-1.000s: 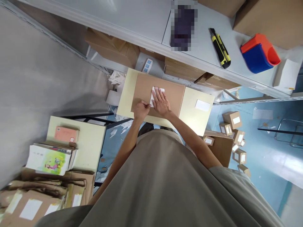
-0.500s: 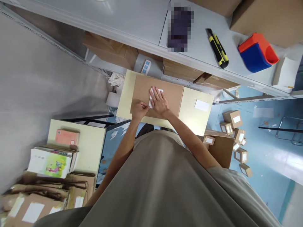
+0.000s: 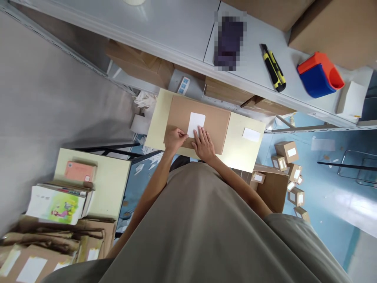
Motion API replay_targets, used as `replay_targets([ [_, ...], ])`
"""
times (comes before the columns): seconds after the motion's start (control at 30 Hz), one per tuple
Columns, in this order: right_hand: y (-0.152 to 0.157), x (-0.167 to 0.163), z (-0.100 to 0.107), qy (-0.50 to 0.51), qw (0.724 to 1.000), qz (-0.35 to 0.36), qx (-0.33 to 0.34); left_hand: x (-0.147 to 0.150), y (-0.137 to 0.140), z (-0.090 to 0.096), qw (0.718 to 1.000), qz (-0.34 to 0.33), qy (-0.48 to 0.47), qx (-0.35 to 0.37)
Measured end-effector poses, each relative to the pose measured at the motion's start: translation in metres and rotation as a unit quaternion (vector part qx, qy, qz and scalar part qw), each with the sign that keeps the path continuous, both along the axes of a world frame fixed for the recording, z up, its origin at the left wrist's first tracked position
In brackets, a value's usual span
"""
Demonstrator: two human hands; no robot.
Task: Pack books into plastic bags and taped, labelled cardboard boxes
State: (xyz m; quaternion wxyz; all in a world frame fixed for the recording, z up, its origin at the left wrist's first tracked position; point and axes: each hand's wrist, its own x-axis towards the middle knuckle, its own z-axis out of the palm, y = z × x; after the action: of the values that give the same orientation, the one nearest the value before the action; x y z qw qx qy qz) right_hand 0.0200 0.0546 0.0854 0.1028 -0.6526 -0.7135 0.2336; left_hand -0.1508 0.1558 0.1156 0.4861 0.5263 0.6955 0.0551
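Observation:
A white label (image 3: 196, 122) lies on top of a flat brown cardboard box (image 3: 216, 122), which rests on a cream-coloured board (image 3: 154, 118). At the label's lower left corner, my left hand (image 3: 175, 140) is closed in a pinch, thumb and forefinger together on that corner. My right hand (image 3: 204, 145) lies flat with fingers stretched out, its fingertips at the label's lower right edge and the palm over the cardboard. To the right, a second white label (image 3: 251, 134) sits on the board.
The grey shelf (image 3: 176, 31) ahead carries a utility knife (image 3: 273, 68), a red and blue tape dispenser (image 3: 319, 74) and a pixelated dark object (image 3: 230, 41). Several small boxes (image 3: 286, 151) lie on the blue floor, right. Books (image 3: 55, 202) and folded cardboard (image 3: 38, 263) are at left.
My right hand has slid down toward me across the label, uncovering most of it. My left hand stays at the label's corner. The whole view has shifted slightly.

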Motion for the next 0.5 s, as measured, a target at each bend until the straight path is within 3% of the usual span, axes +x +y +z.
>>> replay_targets([
  [0.17,0.077,0.009,-0.01,0.002,0.995,-0.097,0.023,-0.004,0.008,0.001,0.999,-0.004,-0.013,-0.031],
  [0.27,0.095,0.009,-0.01,0.005,0.99,-0.135,0.047,-0.005,0.006,0.004,0.999,-0.015,-0.016,-0.026],
  [0.37,0.065,0.007,-0.006,0.007,0.993,-0.112,0.045,-0.003,-0.002,0.008,1.0,-0.031,-0.007,-0.002],
  [0.5,-0.011,0.018,0.003,0.027,0.998,-0.053,0.005,-0.013,-0.01,0.015,0.994,-0.08,0.043,0.069],
])
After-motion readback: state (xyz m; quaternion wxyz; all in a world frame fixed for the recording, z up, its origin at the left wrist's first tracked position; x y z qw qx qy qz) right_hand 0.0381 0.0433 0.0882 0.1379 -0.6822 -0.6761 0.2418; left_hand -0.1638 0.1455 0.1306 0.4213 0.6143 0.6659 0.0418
